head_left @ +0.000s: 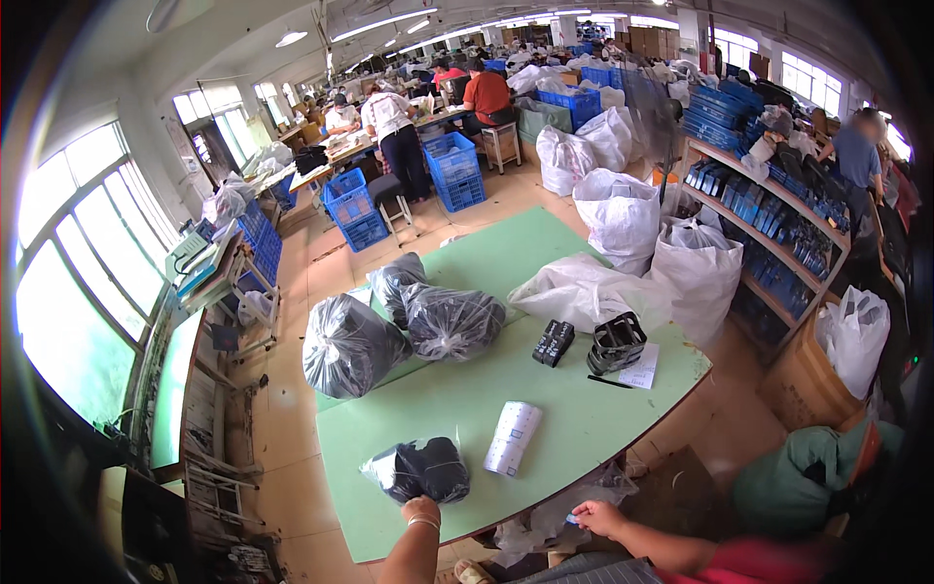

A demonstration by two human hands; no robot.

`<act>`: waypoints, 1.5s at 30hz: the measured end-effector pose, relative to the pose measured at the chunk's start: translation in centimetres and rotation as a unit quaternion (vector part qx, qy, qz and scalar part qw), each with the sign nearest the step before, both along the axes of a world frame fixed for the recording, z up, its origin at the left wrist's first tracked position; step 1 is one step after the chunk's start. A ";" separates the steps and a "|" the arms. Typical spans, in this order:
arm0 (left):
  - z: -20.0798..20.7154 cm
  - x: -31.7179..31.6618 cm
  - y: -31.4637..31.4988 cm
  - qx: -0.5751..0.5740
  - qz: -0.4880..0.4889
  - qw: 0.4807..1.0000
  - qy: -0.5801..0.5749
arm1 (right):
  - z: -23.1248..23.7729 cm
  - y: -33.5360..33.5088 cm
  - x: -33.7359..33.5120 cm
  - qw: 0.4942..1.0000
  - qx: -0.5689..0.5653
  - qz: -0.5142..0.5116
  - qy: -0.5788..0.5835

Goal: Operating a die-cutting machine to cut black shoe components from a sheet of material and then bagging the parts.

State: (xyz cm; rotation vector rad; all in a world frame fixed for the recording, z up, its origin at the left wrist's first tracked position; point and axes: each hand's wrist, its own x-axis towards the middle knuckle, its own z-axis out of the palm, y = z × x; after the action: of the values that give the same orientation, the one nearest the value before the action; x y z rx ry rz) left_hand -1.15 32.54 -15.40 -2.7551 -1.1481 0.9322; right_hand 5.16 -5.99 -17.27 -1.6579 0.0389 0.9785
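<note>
At the near edge of the green table (370, 521), my left hand (421, 510) is closed at the near edge of a clear plastic bag (418, 470) with dark, rolled or folded soft goods inside. My right hand (602, 519) is off the table's front edge, its fingers pinched on a small blue and white piece (572, 519), too small to name. Between the hands and farther back lies a white roll of printed labels (513, 438). Crumpled clear plastic (530, 530) hangs below the table edge, close to my right hand.
Stuffed clear bags of dark goods (355, 346) stand at the table's far left. At its right are black strap bundles (553, 343), a black wire-like holder (617, 343), a pen (609, 382) and paper (639, 368). White sacks (696, 268) and a shelf (769, 224) stand beyond; people work behind.
</note>
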 end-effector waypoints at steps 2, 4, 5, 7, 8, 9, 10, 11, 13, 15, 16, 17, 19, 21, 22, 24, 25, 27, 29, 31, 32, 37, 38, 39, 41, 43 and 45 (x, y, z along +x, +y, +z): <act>-1.7 -0.5 0.4 0.000 -0.115 0.989 0.090 | 0.4 -0.2 -0.1 1.000 0.002 0.001 0.011; 2.5 1.6 -1.1 -0.004 -0.226 0.965 0.133 | 2.0 -0.3 0.6 0.999 -0.025 0.024 -0.002; 5.6 2.6 -2.2 0.039 -0.294 0.952 0.068 | 1.4 -0.7 1.1 1.000 -0.010 0.020 -0.010; 8.4 4.5 -1.0 0.019 -0.235 0.972 -0.020 | 3.5 -0.4 1.9 0.999 -0.026 0.024 -0.035; 5.4 2.9 2.6 0.068 -0.132 0.963 -0.223 | 3.6 0.0 2.2 0.999 -0.021 0.020 -0.026; 7.1 3.8 5.6 0.046 -0.270 0.960 -0.053 | 3.4 0.1 2.6 0.997 -0.017 0.036 -0.069; 8.1 2.1 8.4 0.048 -0.425 0.885 -0.184 | 5.1 0.5 2.9 0.998 -0.011 0.028 -0.052; 10.1 2.1 7.7 -0.269 -0.119 0.905 -0.308 | 5.3 0.3 3.2 1.000 0.006 0.002 -0.022; 15.7 1.9 4.7 -0.522 0.215 0.745 -0.357 | 5.5 0.0 3.9 0.997 0.042 -0.063 0.010; 19.3 0.3 1.3 -0.671 0.338 0.480 -0.453 | 8.1 1.2 4.5 0.993 0.066 -0.090 0.036; 19.1 -1.6 1.4 -0.716 0.321 0.411 -0.465 | 9.3 1.9 4.7 0.993 0.070 -0.086 0.036; 19.7 -2.5 0.3 -0.708 0.328 0.390 -0.490 | 10.1 2.4 4.9 0.990 0.105 -0.089 0.005; 20.2 -3.9 -1.2 -0.710 0.319 0.347 -0.523 | 12.5 3.6 5.6 0.977 0.183 -0.107 -0.032; 20.7 -5.4 -2.3 -0.717 0.307 0.305 -0.546 | 16.8 5.4 5.8 0.967 0.234 -0.093 -0.047; 21.0 -5.4 -3.2 -0.714 0.312 0.297 -0.552 | 19.1 5.9 5.9 0.955 0.275 -0.090 -0.064; 20.8 -6.5 -4.1 -0.726 0.310 0.289 -0.541 | 23.4 6.8 5.5 0.951 0.289 -0.007 -0.108; 20.8 -7.1 -4.7 -0.738 0.306 0.282 -0.531 | 25.2 7.1 4.9 0.938 0.302 0.077 -0.152; 20.6 -7.6 -6.3 -0.729 0.335 0.281 -0.527 | 27.0 7.5 3.8 0.920 0.311 0.161 -0.175; 20.0 -8.3 -7.4 -0.724 0.356 0.286 -0.517 | 27.1 7.7 3.2 0.905 0.282 0.220 -0.231; 18.9 -8.7 -7.8 -0.725 0.364 0.291 -0.507 | 27.3 7.6 3.2 0.911 0.256 0.231 -0.225; 18.8 -8.7 -8.0 -0.726 0.372 0.292 -0.500 | 27.0 7.4 3.1 0.912 0.254 0.231 -0.225; 18.8 -8.7 -8.6 -0.749 0.356 0.285 -0.481 | 26.0 6.5 3.4 0.912 0.237 0.261 -0.211; 18.7 -8.7 -8.5 -0.758 0.349 0.282 -0.473 | 26.0 6.3 3.6 0.911 0.237 0.262 -0.212; 18.6 -8.7 -8.5 -0.758 0.348 0.282 -0.474 | 26.2 6.2 3.9 0.908 0.220 0.280 -0.219; 18.8 -8.6 -8.7 -0.753 0.346 0.297 -0.474 | 26.5 6.1 4.1 0.906 0.202 0.297 -0.226; 19.3 -8.1 -9.0 -0.754 0.344 0.306 -0.469 | 26.8 6.1 4.1 0.903 0.175 0.307 -0.245; 19.3 -8.0 -9.2 -0.753 0.340 0.315 -0.466 | 26.6 6.1 4.1 0.900 0.143 0.316 -0.263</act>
State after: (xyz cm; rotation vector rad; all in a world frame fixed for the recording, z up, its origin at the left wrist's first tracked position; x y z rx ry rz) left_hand -9.18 23.34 3.90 -4.6211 -3.0220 -0.5850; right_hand 9.30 0.14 9.29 -1.6288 -1.0174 0.9053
